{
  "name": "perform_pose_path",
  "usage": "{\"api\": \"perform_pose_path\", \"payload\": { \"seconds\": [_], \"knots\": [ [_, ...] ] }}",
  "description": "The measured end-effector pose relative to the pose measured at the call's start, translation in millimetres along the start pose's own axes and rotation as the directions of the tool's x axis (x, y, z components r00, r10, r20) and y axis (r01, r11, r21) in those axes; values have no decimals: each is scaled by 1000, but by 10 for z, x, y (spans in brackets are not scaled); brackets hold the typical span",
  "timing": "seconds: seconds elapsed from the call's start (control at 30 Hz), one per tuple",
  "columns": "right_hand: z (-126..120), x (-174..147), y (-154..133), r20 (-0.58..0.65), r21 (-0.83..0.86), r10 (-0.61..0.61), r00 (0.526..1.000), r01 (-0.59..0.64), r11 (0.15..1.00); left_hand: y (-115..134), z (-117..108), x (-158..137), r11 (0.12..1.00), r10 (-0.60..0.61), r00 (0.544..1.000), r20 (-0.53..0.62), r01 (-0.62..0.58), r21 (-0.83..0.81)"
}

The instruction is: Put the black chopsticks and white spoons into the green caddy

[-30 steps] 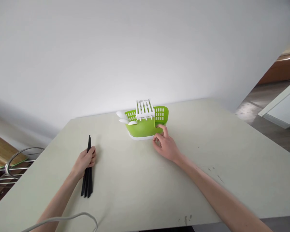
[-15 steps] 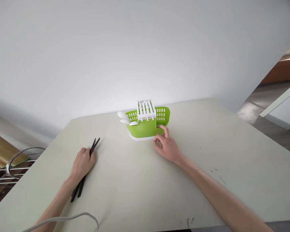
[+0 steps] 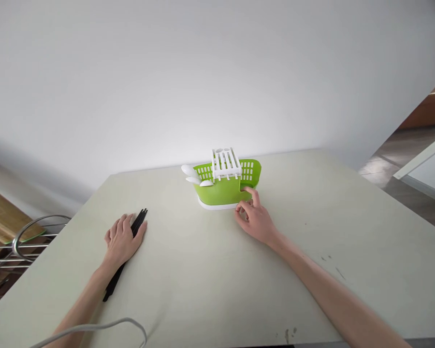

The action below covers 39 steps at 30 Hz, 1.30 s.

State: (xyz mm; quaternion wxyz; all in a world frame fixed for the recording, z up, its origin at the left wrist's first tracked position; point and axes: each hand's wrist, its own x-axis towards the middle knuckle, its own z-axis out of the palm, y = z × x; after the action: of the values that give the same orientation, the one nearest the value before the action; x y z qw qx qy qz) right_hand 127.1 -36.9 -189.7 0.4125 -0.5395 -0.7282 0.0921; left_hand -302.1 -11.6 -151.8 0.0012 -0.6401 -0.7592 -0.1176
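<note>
My left hand [image 3: 122, 238] lies with fingers spread and thumb apart over a bundle of black chopsticks [image 3: 138, 222] on the table. The chopsticks' tips show between thumb and fingers, and their other ends come out below the wrist. A green cutlery basket [image 3: 221, 192] with a white base and a white slotted rack on top stands at the middle of the table. White spoons [image 3: 189, 170] lean out of its left end. My right hand [image 3: 255, 217] grips the basket's front right, index finger hooked over the low rim, other fingers curled near the base.
The pale table [image 3: 203, 280] reaches back to a plain wall. A grey cable [image 3: 94, 327] loops in at the lower left. Beyond the left edge stands a metal rack [image 3: 25, 246] with a wooden board [image 3: 7, 217]. Dark marks dot the table's right side.
My left hand has opened from its grip on the chopsticks, its fingers spreading out. The chopsticks now lie closer together. My right hand keeps its place at the basket.
</note>
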Motion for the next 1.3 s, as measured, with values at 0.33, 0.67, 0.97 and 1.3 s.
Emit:
{"api": "perform_pose_path", "payload": {
  "seconds": [0.33,0.67,0.97,1.3],
  "knots": [
    [-8,-4,-2,6,6,-4,1000,4,1000,-135,46,80,999,33,998,59,-35,42],
    [-8,-7,-5,5,5,-8,1000,8,1000,-172,-20,79,998,-16,991,133,9,58],
    [-1,-6,-16,-4,11,-17,1000,17,1000,136,-118,-33,987,145,987,-77,-138,85],
    [-5,7,21,23,11,-8,1000,7,1000,1442,-528,-119,765,461,861,-214,-508,-396]
  ]
}}
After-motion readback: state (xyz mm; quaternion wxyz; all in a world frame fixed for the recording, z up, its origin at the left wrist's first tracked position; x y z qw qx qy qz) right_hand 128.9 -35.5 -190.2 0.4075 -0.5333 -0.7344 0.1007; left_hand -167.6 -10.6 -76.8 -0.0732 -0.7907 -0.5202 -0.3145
